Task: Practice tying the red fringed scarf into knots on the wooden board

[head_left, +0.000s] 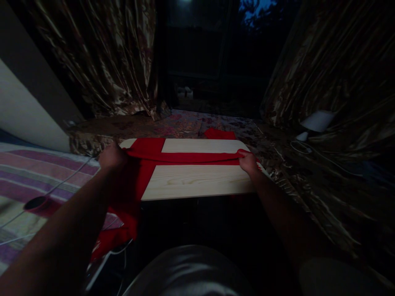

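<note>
A long red cloth (pixel 185 158), perhaps a scarf, lies across a pale wooden board (pixel 197 181) with rounded corners. My left hand (pixel 112 157) is closed on one end of a stretched strip of it, at the board's left side. At the right side, my right hand (pixel 247 161) pinches the other end between thumb and fingers. Between my hands the strip is drawn nearly straight. A wider part of the cloth runs across the board's left side and hangs over the near edge. Another red piece (pixel 219 134) shows beyond the far edge.
To the left is a bed with a striped cover (pixel 18 176), a cable and a dark round object (pixel 35 202). Patterned curtains (pixel 123 61) flank a dark window. A white lamp (pixel 317 121) with a cord lies at the right on a patterned cover.
</note>
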`<state>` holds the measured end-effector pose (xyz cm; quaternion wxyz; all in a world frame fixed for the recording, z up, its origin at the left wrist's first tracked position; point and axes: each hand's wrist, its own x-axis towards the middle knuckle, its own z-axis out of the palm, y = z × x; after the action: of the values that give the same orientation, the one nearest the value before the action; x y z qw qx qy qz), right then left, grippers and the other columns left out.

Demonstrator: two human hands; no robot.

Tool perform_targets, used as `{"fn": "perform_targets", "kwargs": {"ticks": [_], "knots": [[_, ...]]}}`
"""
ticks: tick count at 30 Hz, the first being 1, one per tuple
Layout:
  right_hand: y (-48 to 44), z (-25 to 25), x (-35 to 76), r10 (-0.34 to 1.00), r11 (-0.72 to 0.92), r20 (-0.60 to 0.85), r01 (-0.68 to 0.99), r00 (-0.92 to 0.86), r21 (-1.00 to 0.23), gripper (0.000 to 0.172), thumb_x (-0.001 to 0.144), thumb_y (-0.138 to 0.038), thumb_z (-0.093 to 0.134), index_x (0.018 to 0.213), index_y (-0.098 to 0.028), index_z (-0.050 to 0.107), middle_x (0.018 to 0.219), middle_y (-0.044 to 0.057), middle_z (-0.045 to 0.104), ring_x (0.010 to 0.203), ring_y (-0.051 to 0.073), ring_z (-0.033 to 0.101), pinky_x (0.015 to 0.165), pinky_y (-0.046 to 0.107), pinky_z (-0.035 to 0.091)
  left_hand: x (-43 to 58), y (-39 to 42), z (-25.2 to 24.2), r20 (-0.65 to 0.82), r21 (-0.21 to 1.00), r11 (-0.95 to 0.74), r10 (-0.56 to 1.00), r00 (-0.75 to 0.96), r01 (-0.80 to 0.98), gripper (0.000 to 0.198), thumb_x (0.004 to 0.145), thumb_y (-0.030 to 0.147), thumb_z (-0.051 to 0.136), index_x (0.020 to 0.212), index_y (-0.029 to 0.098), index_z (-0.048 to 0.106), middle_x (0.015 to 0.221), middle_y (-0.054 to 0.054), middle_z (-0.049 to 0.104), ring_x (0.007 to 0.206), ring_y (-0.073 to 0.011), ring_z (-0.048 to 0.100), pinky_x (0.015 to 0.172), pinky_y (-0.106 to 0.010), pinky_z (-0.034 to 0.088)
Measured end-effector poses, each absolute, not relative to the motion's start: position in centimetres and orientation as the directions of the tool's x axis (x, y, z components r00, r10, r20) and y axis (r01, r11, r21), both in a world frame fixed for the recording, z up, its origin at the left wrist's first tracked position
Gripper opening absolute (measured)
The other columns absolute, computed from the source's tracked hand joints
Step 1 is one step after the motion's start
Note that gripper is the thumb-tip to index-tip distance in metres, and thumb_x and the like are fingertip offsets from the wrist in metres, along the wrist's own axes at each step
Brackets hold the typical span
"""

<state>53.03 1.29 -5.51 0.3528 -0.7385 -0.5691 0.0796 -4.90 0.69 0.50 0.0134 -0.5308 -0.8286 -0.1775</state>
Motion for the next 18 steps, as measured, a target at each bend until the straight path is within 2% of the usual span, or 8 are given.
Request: {"fn": "perform_targets", "kwargs": {"ticks": [3, 8, 13, 18], "knots": [[1.2, -5.6, 53.0, 0.897, -0.089, 0.284, 0.769, 0.338, -0.633, 0.05, 0.081, -0.012, 0.054, 0.128, -0.01, 0.072, 0.124, 0.015, 0.074, 0.106, 0.025, 0.073, 0.102, 0.034, 0.052, -4.9, 0.9, 0.6, 0.185, 0.3, 0.397, 0.868, -0.462, 0.867, 0.052, 0.09, 0.043, 0.058, 0.124, 0.004, 0.054, 0.119, -0.03, 0.067, 0.107, -0.0397, 0.066, 0.08, -0.042, 0.05], [1.2, -5.4, 52.9, 0.872, -0.034, 0.367, 0.787, 0.325, -0.616, 0.048, 0.085, -0.017, 0.054, 0.129, -0.01, 0.072, 0.128, 0.014, 0.072, 0.124, 0.027, 0.065, 0.112, 0.038, 0.045, -5.1, 1.2, 0.8, 0.158, 0.36, 0.454, 0.831, -0.533, 0.815, 0.048, 0.086, 0.032, 0.062, 0.123, 0.003, 0.054, 0.119, -0.027, 0.067, 0.103, -0.0362, 0.067, 0.079, -0.041, 0.049], [0.9, -5.3, 52.8, 0.908, -0.061, 0.296, 0.793, 0.296, -0.606, 0.045, 0.08, -0.013, 0.054, 0.118, -0.014, 0.077, 0.116, 0.012, 0.077, 0.104, 0.025, 0.072, 0.102, 0.037, 0.052, -5.8, 1.1, 0.5, 0.183, 0.336, 0.377, 0.873, -0.452, 0.863, 0.049, 0.089, 0.049, 0.06, 0.114, 0.007, 0.055, 0.11, -0.024, 0.068, 0.1, -0.036, 0.066, 0.08, -0.043, 0.05], [0.7, -5.3, 53.0, 0.915, -0.05, 0.287, 0.786, 0.284, -0.616, 0.048, 0.075, -0.007, 0.053, 0.115, -0.013, 0.079, 0.11, 0.011, 0.078, 0.095, 0.023, 0.073, 0.098, 0.035, 0.053, -5.5, 0.5, 1.1, 0.226, 0.345, 0.376, 0.856, -0.465, 0.86, 0.058, 0.086, 0.045, 0.063, 0.128, 0.006, 0.05, 0.115, -0.026, 0.067, 0.1, -0.0357, 0.066, 0.082, -0.044, 0.05]]}}
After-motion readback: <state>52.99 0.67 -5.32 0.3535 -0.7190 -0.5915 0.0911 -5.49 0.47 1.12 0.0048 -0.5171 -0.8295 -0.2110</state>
